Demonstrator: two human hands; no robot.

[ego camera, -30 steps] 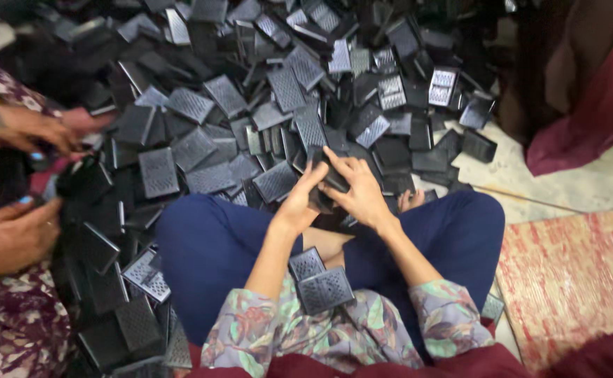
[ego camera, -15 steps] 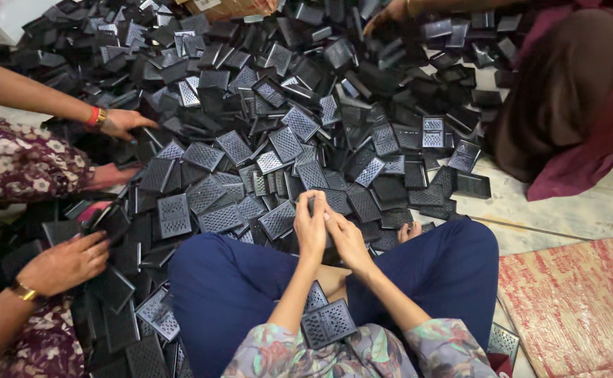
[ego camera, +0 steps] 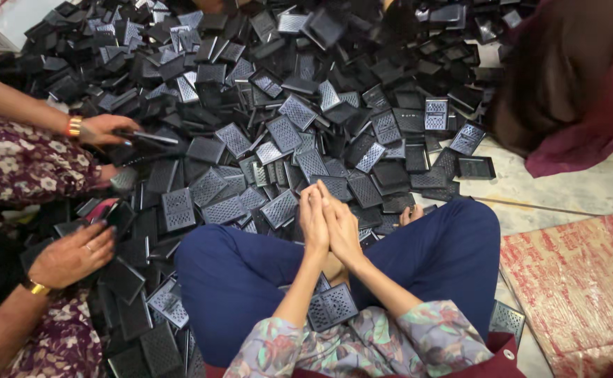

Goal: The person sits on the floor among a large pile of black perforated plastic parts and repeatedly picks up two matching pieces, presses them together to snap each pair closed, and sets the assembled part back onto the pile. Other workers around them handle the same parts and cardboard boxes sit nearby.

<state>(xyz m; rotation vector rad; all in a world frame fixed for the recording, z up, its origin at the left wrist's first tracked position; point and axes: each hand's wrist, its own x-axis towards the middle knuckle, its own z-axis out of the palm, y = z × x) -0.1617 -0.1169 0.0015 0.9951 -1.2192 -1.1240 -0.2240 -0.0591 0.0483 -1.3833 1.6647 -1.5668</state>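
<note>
At the left edge of the floor, a co-worker's hand (ego camera: 75, 255) rests on black trays (ego camera: 131, 280). The left hand (ego camera: 313, 218) and right hand (ego camera: 343, 227) press palm to palm above the blue trousers (ego camera: 236, 273); whether they clasp anything, can't tell. Grated tray (ego camera: 331, 306) lies in the lap. Beyond, the big tray pile (ego camera: 285, 105).
</note>
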